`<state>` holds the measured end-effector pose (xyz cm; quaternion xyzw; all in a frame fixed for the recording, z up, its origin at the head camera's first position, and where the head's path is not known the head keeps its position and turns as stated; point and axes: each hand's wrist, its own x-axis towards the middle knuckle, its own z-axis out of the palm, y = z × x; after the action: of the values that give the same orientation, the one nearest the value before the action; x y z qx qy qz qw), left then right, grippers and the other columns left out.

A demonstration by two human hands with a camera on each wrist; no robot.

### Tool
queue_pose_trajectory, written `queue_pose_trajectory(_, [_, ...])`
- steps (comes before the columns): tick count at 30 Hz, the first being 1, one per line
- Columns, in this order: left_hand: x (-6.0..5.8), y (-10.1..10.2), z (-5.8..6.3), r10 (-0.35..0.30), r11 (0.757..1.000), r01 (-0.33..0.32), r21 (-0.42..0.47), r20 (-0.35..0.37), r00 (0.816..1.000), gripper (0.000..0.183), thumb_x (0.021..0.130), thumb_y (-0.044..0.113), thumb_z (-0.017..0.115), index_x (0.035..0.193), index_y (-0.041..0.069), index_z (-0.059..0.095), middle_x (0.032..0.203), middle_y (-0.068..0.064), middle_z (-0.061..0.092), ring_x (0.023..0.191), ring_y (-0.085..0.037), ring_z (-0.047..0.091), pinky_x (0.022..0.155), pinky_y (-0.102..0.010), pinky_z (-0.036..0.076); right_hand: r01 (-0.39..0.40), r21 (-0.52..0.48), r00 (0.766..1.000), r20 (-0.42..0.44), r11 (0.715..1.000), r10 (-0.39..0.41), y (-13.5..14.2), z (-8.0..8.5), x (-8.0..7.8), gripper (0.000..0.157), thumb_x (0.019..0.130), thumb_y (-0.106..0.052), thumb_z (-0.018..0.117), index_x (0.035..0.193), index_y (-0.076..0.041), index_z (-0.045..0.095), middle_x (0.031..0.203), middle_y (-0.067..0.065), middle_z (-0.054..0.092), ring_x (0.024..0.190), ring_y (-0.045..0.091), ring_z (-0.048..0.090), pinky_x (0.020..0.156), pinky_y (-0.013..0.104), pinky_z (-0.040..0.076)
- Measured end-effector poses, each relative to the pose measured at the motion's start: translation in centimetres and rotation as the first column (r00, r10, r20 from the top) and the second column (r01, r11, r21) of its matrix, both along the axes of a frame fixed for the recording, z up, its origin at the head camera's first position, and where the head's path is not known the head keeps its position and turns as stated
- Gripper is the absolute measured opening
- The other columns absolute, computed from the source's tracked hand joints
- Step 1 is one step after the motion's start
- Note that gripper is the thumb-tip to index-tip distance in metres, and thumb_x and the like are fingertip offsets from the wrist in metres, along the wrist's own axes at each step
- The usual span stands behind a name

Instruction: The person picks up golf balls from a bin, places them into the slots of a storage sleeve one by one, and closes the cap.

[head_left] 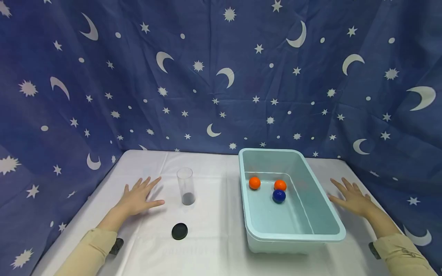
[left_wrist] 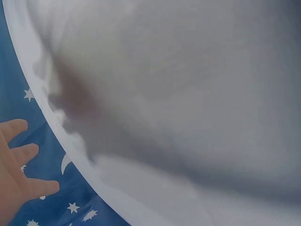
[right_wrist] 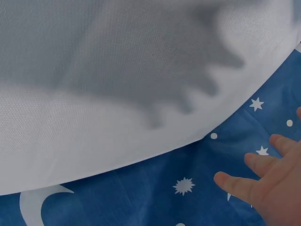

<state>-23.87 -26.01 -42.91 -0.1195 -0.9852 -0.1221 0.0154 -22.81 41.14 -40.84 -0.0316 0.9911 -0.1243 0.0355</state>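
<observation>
Spreading wide near table (head_left: 119,170) edges: left hand (head_left: 138,198) beside cup (head_left: 186,188), right hand (head_left: 355,199) beside bin (head_left: 286,245), room between cup and bin.

On the white-covered table (head_left: 210,218) there stand one tall transparent cylinder (head_left: 186,186) and one pale blue tub (head_left: 293,237); also one round black lid (head_left: 179,231) lies there flat.

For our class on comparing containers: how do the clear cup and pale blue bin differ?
The clear cup is round; the pale blue bin is rectangular. The cup is small; the bin is far larger. The bin holds three balls; the cup none. Both stand on the white table.
</observation>
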Motion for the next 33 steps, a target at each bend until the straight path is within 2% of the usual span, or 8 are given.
queue_pose_trajectory(7, [-0.2, 0.1, -0.3, -0.017, 1.000, 0.017, -0.006, -0.031, 0.999, 0.085, 0.078, 0.067, 0.058, 0.145, 0.018, 0.036, 0.145, -0.026, 0.037, 0.134, -0.052, 0.026, 0.099, -0.078, 0.015, -0.020, 0.055, 1.000, -0.018, 0.998, 0.021, 0.1, -0.3, -0.2, 0.076, 0.091, -0.055, 0.044, 0.139, 0.003, 0.032, 0.140, 0.042, 0.020, 0.124, 0.068, 0.020, 0.088, 0.084, 0.021])
queue_pose_trajectory(11, [-0.3, 0.1, -0.5, -0.032, 0.999, 0.032, -0.011, -0.064, 0.997, 0.082, 0.079, 0.063, 0.060, 0.143, 0.015, 0.040, 0.141, -0.026, 0.042, 0.131, -0.051, 0.033, 0.099, -0.076, 0.022, -0.045, 0.050, 0.998, -0.038, 0.998, 0.047, 0.0, -0.6, -0.2, 0.073, 0.091, -0.051, 0.048, 0.136, 0.006, 0.037, 0.138, 0.043, 0.026, 0.121, 0.066, 0.028, 0.086, 0.081, 0.029])
queue_pose_trajectory(16, [-0.4, -0.1, -0.9, -0.063, 0.998, 0.062, -0.015, -0.127, 0.990, 0.076, 0.080, 0.053, 0.065, 0.138, 0.009, 0.045, 0.133, -0.028, 0.050, 0.124, -0.051, 0.043, 0.095, -0.072, 0.032, -0.080, 0.011, 0.995, -0.059, 0.997, 0.081, 0.0, -1.3, -0.2, 0.071, 0.089, -0.044, 0.057, 0.133, 0.009, 0.039, 0.135, 0.045, 0.029, 0.119, 0.065, 0.032, 0.088, 0.076, 0.033])
queue_pose_trajectory(20, [-0.4, -0.1, -1.1, -0.092, 0.996, 0.094, 0.005, -0.179, 0.979, 0.069, 0.081, 0.044, 0.068, 0.134, 0.004, 0.050, 0.126, -0.027, 0.056, 0.116, -0.047, 0.051, 0.093, -0.064, 0.041, -0.083, 0.039, 0.993, -0.084, 0.996, 0.086, 0.1, -1.6, 0.1, 0.066, 0.090, -0.040, 0.058, 0.130, 0.010, 0.043, 0.131, 0.045, 0.034, 0.117, 0.063, 0.035, 0.088, 0.074, 0.036])
queue_pose_trajectory(26, [-0.4, 0.2, -0.9, -0.049, 0.998, 0.057, 0.025, -0.234, 0.971, 0.053, 0.084, 0.034, 0.069, 0.126, 0.003, 0.057, 0.119, -0.024, 0.062, 0.105, -0.044, 0.059, 0.084, -0.057, 0.049, -0.072, 0.087, 0.991, -0.104, 0.994, 0.081, -0.4, -1.2, 0.2, 0.060, 0.091, -0.037, 0.059, 0.125, 0.011, 0.050, 0.126, 0.042, 0.043, 0.114, 0.059, 0.043, 0.087, 0.069, 0.041])
queue_pose_trajectory(33, [-0.4, 0.6, -1.0, 0.009, 0.998, 0.004, 0.066, -0.193, 0.981, 0.038, 0.087, 0.028, 0.066, 0.114, 0.002, 0.065, 0.112, -0.023, 0.065, 0.101, -0.043, 0.061, 0.083, -0.055, 0.050, -0.034, 0.050, 0.998, -0.056, 0.998, 0.036, -0.4, -0.6, -0.2, 0.054, 0.090, -0.031, 0.060, 0.119, 0.013, 0.053, 0.122, 0.038, 0.051, 0.111, 0.056, 0.047, 0.088, 0.065, 0.043])
